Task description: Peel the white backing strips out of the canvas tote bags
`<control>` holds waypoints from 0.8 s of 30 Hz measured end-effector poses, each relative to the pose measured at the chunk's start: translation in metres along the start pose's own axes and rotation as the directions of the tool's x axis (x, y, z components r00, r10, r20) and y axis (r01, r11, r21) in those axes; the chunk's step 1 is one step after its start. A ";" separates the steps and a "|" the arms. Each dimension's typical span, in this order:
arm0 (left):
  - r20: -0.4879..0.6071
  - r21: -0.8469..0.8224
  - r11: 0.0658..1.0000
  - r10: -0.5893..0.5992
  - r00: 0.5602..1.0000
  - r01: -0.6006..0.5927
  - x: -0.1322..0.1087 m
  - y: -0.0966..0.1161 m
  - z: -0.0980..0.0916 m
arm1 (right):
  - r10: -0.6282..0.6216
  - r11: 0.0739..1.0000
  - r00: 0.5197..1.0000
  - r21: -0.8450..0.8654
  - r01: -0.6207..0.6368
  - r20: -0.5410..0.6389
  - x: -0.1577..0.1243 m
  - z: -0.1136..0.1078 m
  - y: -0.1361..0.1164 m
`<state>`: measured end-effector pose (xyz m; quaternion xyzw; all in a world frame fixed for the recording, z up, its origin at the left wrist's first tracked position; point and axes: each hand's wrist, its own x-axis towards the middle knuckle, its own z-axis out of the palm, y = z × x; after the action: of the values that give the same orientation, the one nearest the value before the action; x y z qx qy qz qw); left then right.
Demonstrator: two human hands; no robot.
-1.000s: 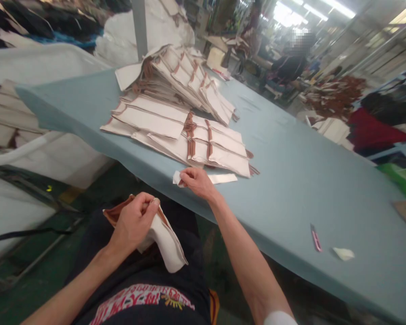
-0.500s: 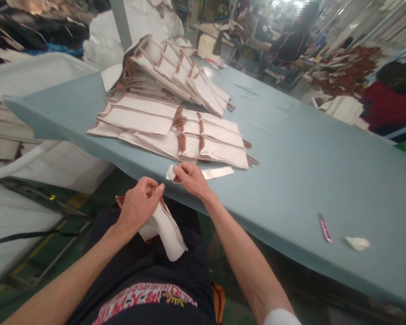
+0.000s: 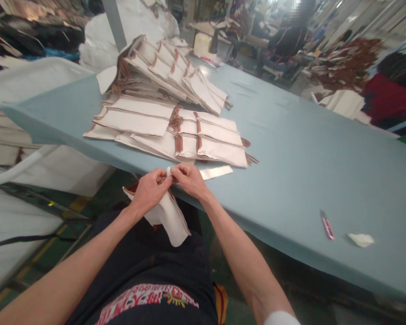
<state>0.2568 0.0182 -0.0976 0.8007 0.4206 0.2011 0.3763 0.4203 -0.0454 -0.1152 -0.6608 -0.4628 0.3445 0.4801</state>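
Observation:
At the table's near edge, my left hand point(image 3: 153, 188) is closed on a cream fabric piece with brown trim point(image 3: 172, 221), which hangs below it in front of my shirt. My right hand point(image 3: 188, 179) pinches the end of a white strip point(image 3: 217, 172) with thumb and fingers. The strip's far part lies on the table to the right of that hand; its middle is hidden. The fingertips of both hands nearly meet around the small white end. Just beyond them lies a stack of cream fabric pieces with brown edging point(image 3: 219, 151).
A second, fanned pile of cream pieces point(image 3: 169, 67) sits farther back on the blue-covered table point(image 3: 291, 180). Pink thread snips point(image 3: 327, 225) and a white scrap point(image 3: 361, 239) lie at the right. White bins point(image 3: 64, 167) stand at the left. A person point(image 3: 287, 40) sits in the background.
My left hand has moved up and to the right with the fabric piece, closing the gap to my right hand. The right hand has stayed almost in place on the white strip.

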 end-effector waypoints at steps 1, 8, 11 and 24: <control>0.015 -0.015 1.000 0.003 1.000 -0.003 0.001 -0.002 0.000 | 0.003 1.000 1.000 0.023 -0.003 -0.004 0.001 0.000 0.001; 0.062 -0.063 0.997 -0.046 0.997 0.050 0.002 -0.015 -0.002 | 0.034 0.980 0.999 0.197 -0.032 -0.006 0.002 -0.001 0.001; 0.059 -0.077 0.993 -0.081 0.995 0.086 0.001 -0.021 0.000 | 0.052 0.967 0.998 0.252 -0.040 -0.040 0.002 -0.005 0.001; -0.092 0.038 0.997 -0.066 0.994 0.069 -0.035 -0.010 -0.017 | 0.128 0.921 0.963 0.390 -0.026 -0.238 0.001 -0.014 0.005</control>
<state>0.2210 0.0002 -0.0942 0.7837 0.4680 0.2154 0.3469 0.4346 -0.0491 -0.1157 -0.6112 -0.2934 0.3577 0.6422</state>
